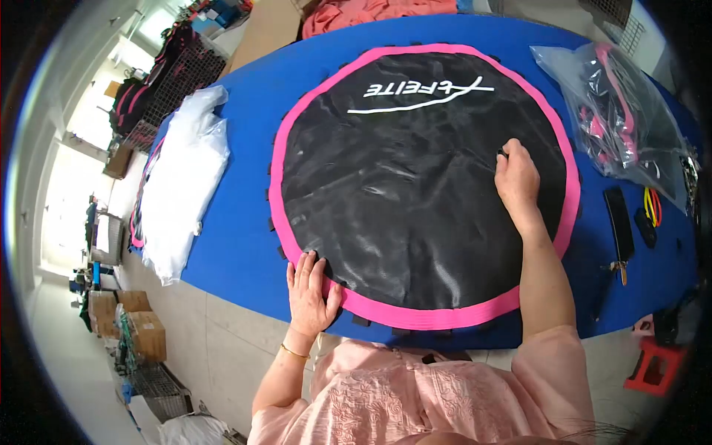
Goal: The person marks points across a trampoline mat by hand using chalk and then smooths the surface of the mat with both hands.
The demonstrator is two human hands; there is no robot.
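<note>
A round black trampoline mat [400, 215] with a pink border and white lettering near its far side lies flat on the blue table. Small dark tabs stick out around its rim. My left hand [311, 293] rests open on the pink border at the near left, fingers stretched over the edge of the black fabric. Over the right part of the mat, my right hand [517, 176] is closed. A small dark bit shows at its fingertips, too little to identify.
The blue table [245, 148] carries crumpled clear plastic [185, 178] at left. At right are a clear bag [615, 111] with pink pieces, a black strip-like object [618, 222] and yellow and red loops [653, 206]. A red stool [653, 367] and cardboard boxes [144, 334] stand on the floor.
</note>
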